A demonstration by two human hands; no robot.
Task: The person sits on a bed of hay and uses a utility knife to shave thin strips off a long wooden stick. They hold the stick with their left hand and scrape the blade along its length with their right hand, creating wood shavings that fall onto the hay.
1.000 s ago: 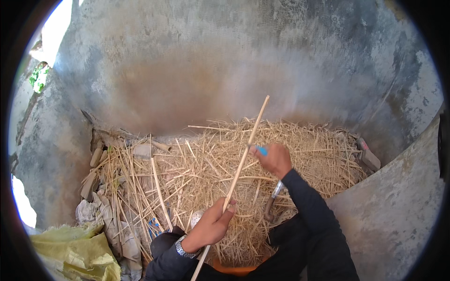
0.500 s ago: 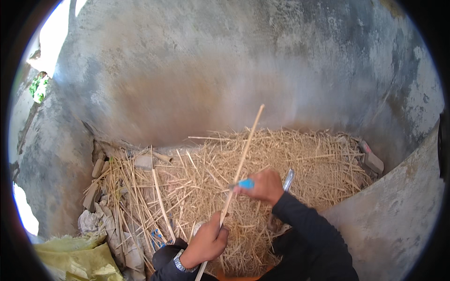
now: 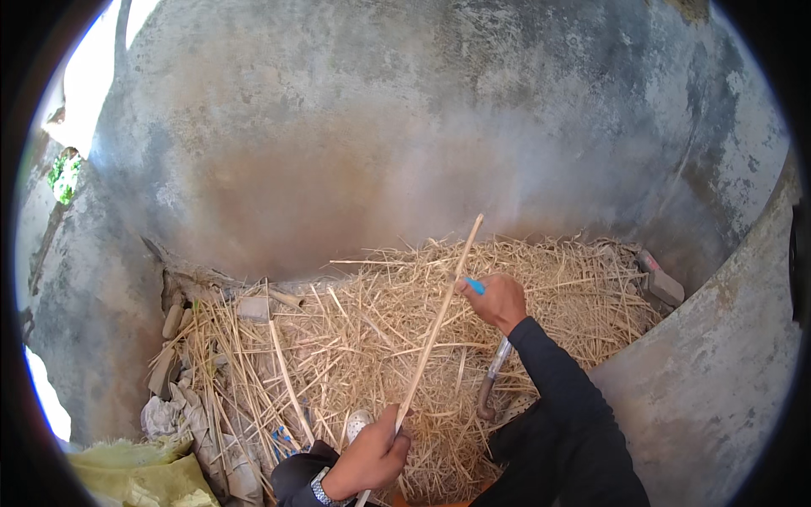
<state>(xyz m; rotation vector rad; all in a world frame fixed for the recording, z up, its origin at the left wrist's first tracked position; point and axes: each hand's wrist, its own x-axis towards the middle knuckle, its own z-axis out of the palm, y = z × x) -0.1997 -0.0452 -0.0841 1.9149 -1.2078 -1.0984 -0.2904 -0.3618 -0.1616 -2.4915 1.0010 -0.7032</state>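
My left hand, with a metal-band watch at the wrist, is closed around the lower part of a long, pale bamboo strip. The strip slants up and away to the right. Near its far end my right hand is closed on a small blue-handled tool. The tool's working end meets the strip; its exact shape is too small to make out. Below my right forearm lies a blade with a curved brown handle, on the shavings.
Pale shavings and thin strips cover the floor. Longer strips lie at the left, beside stones and crumpled cloth. A yellowish sack is at the lower left. Concrete walls surround the spot; a brick sits at the right.
My right hand has slid the blue-handled tool up along the strip, away from my left hand. My left hand keeps its grip nearly in place. More of the curved-handled blade shows.
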